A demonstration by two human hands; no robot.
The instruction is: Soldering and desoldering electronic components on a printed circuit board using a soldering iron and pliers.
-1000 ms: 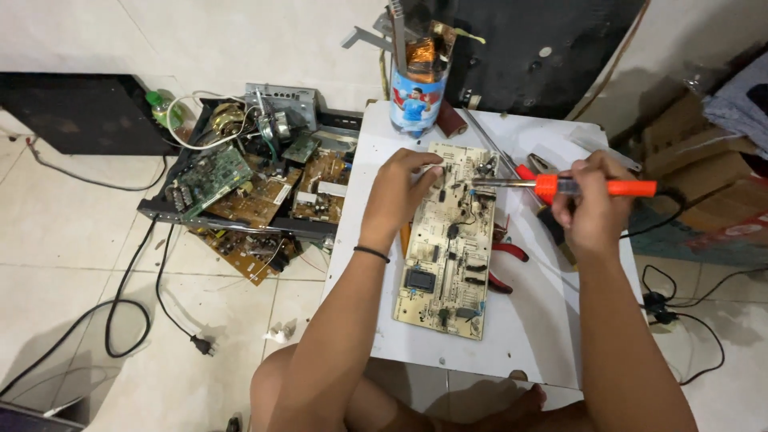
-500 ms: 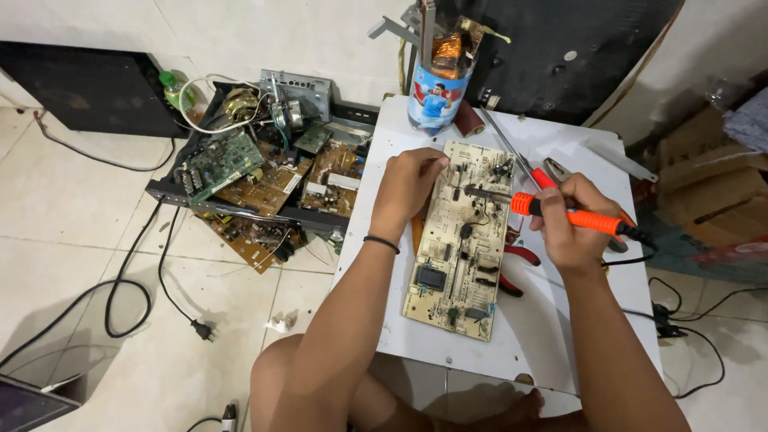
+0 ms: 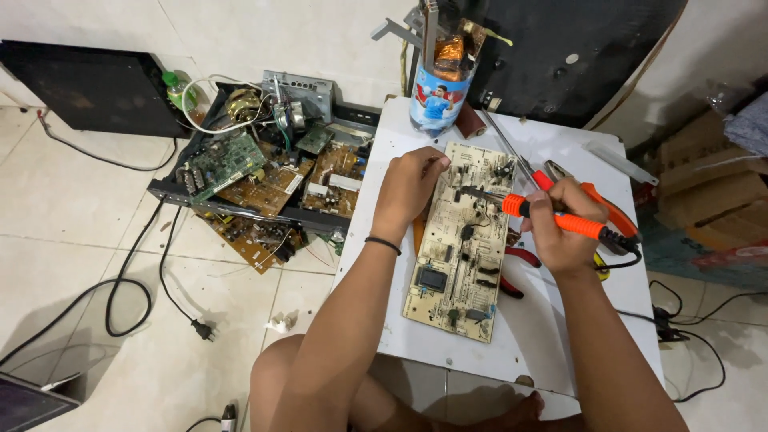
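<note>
A pale tiled floor [image 3: 72, 264] spreads under a low white table [image 3: 552, 336], with a dark panel [image 3: 576, 56] leaning against the wall behind it. To the table's left lies a heap of scrap circuit boards [image 3: 264, 180] and loose wires. On the table rests a long beige circuit board [image 3: 460, 244], its long axis running from the near edge away toward the wall, tilted slightly right at the far end. The left hand [image 3: 406, 192] is curled, pressing down on the board's far left edge. The right hand [image 3: 560, 228] is closed around an orange-handled soldering iron [image 3: 552, 216], which lies almost crosswise, tip pointing left onto the board's upper part. Red-handled pliers [image 3: 512, 272] peek out beside the board.
</note>
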